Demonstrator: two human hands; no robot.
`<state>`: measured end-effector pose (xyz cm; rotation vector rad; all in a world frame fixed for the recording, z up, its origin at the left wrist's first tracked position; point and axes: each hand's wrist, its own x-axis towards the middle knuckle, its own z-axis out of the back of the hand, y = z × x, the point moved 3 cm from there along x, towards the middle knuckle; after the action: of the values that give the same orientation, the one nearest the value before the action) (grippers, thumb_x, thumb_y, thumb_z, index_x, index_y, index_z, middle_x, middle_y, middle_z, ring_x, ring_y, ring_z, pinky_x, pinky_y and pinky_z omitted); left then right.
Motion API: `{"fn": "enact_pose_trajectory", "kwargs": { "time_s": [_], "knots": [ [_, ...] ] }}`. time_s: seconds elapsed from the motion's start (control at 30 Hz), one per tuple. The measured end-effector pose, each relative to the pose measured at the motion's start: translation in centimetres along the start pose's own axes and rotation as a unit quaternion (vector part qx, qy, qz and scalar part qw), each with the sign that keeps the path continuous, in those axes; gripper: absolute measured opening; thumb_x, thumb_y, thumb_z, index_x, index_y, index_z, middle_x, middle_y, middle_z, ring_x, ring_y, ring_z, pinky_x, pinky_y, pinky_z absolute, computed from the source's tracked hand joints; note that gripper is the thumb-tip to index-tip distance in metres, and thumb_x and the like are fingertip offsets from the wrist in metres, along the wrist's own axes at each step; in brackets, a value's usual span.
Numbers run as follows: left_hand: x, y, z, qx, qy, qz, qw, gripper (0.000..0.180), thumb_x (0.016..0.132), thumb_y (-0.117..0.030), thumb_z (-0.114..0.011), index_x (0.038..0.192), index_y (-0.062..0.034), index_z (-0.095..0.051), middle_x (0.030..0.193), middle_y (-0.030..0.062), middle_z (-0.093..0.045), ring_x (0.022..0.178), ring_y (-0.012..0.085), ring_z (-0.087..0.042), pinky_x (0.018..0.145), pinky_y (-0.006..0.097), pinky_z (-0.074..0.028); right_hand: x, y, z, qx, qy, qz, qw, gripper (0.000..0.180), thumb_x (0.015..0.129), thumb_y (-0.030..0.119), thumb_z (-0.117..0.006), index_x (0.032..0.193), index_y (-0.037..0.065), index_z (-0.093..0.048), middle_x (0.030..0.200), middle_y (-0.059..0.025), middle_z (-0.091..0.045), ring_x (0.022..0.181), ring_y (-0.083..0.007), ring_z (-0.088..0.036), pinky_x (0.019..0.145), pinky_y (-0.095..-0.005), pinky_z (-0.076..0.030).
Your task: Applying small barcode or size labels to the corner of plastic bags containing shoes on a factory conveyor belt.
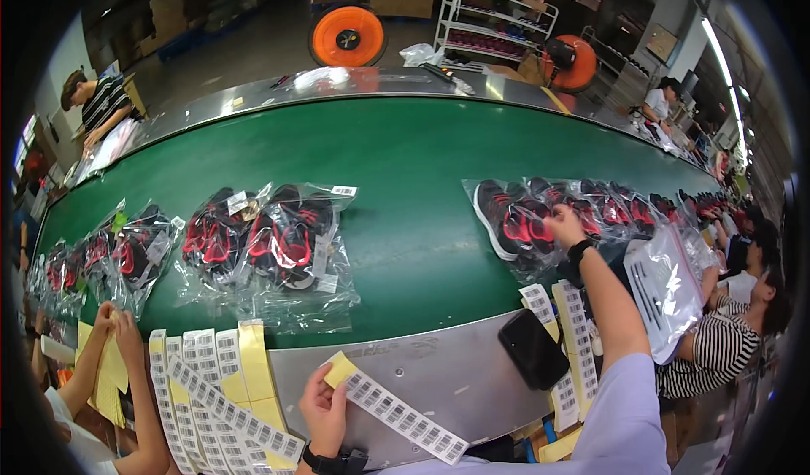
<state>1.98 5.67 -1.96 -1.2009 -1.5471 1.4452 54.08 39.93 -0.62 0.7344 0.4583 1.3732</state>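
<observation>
My left hand pinches the end of a long strip of barcode stickers on yellow backing, held over the steel edge of the conveyor. My right hand reaches out to the right and touches a clear bag holding black and red shoes on the green belt. Two more bagged pairs of shoes lie on the belt straight ahead, white labels stuck on their bags.
Several sticker strips hang over the steel edge at left, more strips and a black phone at right. Bagged shoes line the belt both ways. A neighbour's hands work at left; a person in a striped top sits at right.
</observation>
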Motion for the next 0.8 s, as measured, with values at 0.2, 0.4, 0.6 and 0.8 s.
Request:
{"fn": "enact_pose_trajectory", "kwargs": {
  "time_s": [0.2, 0.4, 0.6, 0.8],
  "knots": [
    [0.7, 0.4, -1.1, 0.025, 0.022, -0.025, 0.999, 0.039, 0.089, 0.006, -0.056, 0.127, 0.0046, -0.047, 0.101, 0.0123, -0.065, 0.086, 0.0118, -0.063, 0.073, 0.022, -0.049, -1.9, 1.4, -7.4, 0.161, -0.015, 0.049, 0.986, 0.052, 0.073, 0.019, -0.074, 0.118, 0.001, -0.054, 0.105, -0.0140, -0.065, 0.098, -0.0228, -0.063, 0.087, -0.0356, -0.049],
    [0.4, 1.1, -1.3, 0.057, -0.005, -0.019, 0.998, 0.038, 0.089, 0.004, -0.057, 0.126, 0.0047, -0.049, 0.082, 0.0029, -0.061, 0.069, 0.0033, -0.053, 0.060, 0.018, -0.041, -7.6, 17.0, -20.0, 0.232, 0.087, 0.044, 0.968, 0.067, 0.078, 0.025, -0.073, 0.130, -0.003, -0.041, 0.118, -0.0211, -0.058, 0.109, -0.0317, -0.058, 0.096, -0.0389, -0.045],
    [-1.1, -0.4, -0.4, -0.036, -0.044, 0.021, 0.998, 0.041, 0.090, 0.002, -0.057, 0.130, 0.0020, -0.048, 0.084, 0.0065, -0.065, 0.074, 0.0080, -0.060, 0.065, 0.020, -0.048, -18.5, 27.4, -20.4, 0.224, 0.020, 0.300, 0.927, 0.052, 0.083, 0.023, -0.066, 0.123, -0.004, -0.048, 0.118, -0.0219, -0.056, 0.107, -0.0340, -0.057, 0.095, -0.0383, -0.043],
    [-3.0, -5.4, -0.4, -0.009, -0.033, -0.042, 0.999, 0.036, 0.090, 0.001, -0.058, 0.124, -0.0012, -0.048, 0.087, 0.0107, -0.067, 0.076, 0.0113, -0.063, 0.067, 0.022, -0.050, -32.1, 27.5, -15.9, 0.234, 0.521, 0.188, 0.799, 0.027, 0.087, 0.025, -0.068, 0.093, -0.001, -0.067, 0.075, -0.0057, -0.066, 0.066, -0.0092, -0.058, 0.062, -0.0274, -0.048]
  ]
}}
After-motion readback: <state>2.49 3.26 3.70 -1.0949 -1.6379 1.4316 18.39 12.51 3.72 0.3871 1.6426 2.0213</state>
